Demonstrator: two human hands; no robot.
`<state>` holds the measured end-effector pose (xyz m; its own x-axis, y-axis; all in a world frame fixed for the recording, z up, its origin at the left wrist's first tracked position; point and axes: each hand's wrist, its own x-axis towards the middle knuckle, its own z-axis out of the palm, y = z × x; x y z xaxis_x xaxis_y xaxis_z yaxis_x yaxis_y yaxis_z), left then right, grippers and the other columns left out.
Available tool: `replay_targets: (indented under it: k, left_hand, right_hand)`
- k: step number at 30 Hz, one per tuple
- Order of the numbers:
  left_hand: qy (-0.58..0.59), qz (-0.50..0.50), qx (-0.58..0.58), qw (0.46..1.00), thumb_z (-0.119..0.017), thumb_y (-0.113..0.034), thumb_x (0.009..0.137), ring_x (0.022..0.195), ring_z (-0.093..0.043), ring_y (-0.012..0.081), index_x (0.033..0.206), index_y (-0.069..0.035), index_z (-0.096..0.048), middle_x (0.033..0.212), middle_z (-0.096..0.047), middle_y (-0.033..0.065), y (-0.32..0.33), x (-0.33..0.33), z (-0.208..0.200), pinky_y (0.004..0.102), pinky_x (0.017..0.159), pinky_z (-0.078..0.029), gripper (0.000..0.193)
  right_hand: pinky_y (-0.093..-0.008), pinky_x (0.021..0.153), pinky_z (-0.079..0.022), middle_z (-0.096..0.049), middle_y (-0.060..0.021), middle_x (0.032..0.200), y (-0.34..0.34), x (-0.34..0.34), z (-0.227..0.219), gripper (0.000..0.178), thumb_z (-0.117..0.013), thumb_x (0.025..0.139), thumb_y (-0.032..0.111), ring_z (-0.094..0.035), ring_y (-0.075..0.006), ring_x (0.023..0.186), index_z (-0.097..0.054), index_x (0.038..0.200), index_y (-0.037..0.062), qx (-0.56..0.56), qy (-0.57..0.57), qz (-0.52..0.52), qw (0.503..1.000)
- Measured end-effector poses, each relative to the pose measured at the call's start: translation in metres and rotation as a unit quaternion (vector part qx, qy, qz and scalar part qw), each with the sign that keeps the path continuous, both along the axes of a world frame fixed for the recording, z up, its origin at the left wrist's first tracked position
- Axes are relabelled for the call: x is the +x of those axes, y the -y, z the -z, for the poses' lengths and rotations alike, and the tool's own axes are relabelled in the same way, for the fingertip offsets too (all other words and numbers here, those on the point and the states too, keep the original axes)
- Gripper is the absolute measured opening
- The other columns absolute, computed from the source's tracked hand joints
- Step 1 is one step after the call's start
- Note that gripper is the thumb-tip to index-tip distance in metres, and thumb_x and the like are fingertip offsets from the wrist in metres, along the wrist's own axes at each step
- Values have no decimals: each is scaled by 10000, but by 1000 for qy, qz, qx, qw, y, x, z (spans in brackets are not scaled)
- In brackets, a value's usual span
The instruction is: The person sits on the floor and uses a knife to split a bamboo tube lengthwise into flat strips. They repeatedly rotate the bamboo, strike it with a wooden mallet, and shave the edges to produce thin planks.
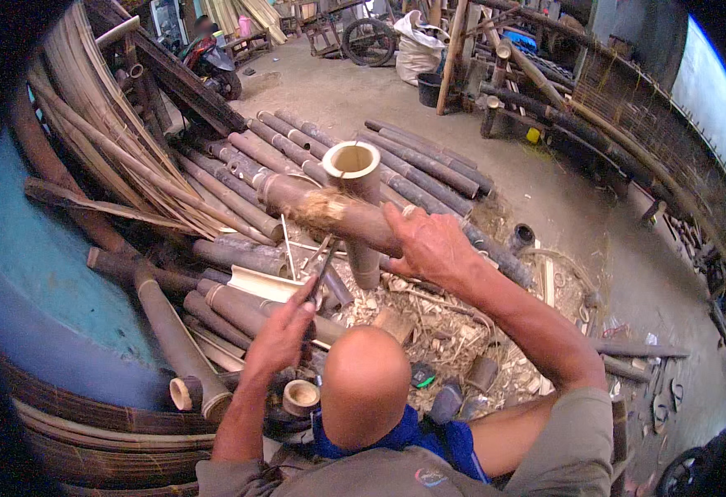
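Observation:
My right hand (433,244) is wrapped round the near end of a thick brown bamboo tube (379,228), which lies slantwise in front of an upright bamboo post (365,267). The post's pale cut rim faces up. Midway along the tube, a scraped patch (323,209) shows frayed, light fibres. Below the tube, my left hand (283,335) is closed on the handle of a knife (324,269) with a narrow dark blade. The blade points up toward the tube's underside; I cannot tell whether it touches.
Many cut bamboo tubes (425,157) lie ahead and to the left, beside bundled bamboo strips (102,141). Wood shavings (442,340) cover the ground below my right arm. A bamboo rack (628,149) lines the right. A white sack (419,48) and black bucket (431,89) stand farther back.

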<state>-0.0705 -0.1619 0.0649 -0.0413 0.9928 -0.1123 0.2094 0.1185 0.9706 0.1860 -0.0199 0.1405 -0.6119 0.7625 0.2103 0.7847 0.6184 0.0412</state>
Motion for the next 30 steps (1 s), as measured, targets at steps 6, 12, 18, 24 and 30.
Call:
replay_targets:
  k: [6,12,18,24,30]
  left_hand:
    - [-80,10,31,996,-457,-330,1068,1037,-612,241,1492,-88,-446,1113,-653,163,-15,-7,45,348,961,-462,488]
    - [-8,13,12,1000,-465,-334,1063,631,-458,88,1508,-139,-442,733,-454,-28,-20,-12,29,279,513,-433,486]
    - [-99,67,-66,991,-472,-314,1052,621,-556,118,1484,-110,-467,730,-506,15,-37,-4,35,306,564,-496,477]
    - [-73,-15,-11,997,-507,-380,1036,647,-500,135,1439,-56,-502,742,-555,30,-47,-16,117,320,604,-450,517]
    - [-46,4,-27,999,-507,-360,1034,758,-536,156,1417,-34,-517,836,-590,52,-54,-36,120,326,737,-480,503]
  right_hand:
    - [-458,746,-580,-679,-243,993,9,0,9,845,-819,699,342,-701,-402,873,-432,1416,116,10,-85,20,996]
    - [-399,786,-576,-691,-212,1099,12,-22,-101,763,-859,715,188,-715,-328,918,-472,1362,69,187,-489,-68,849]
    - [-508,726,-567,-674,-246,967,-18,-8,73,812,-800,734,425,-704,-392,856,-437,1359,57,-94,-2,63,994]
    - [-513,683,-569,-668,-236,1014,-26,-16,76,824,-774,722,415,-691,-389,827,-443,1401,88,-49,-35,50,997]
    - [-477,789,-564,-657,-216,1125,-16,-34,-42,912,-840,722,373,-681,-410,945,-387,1453,68,122,-411,-2,903]
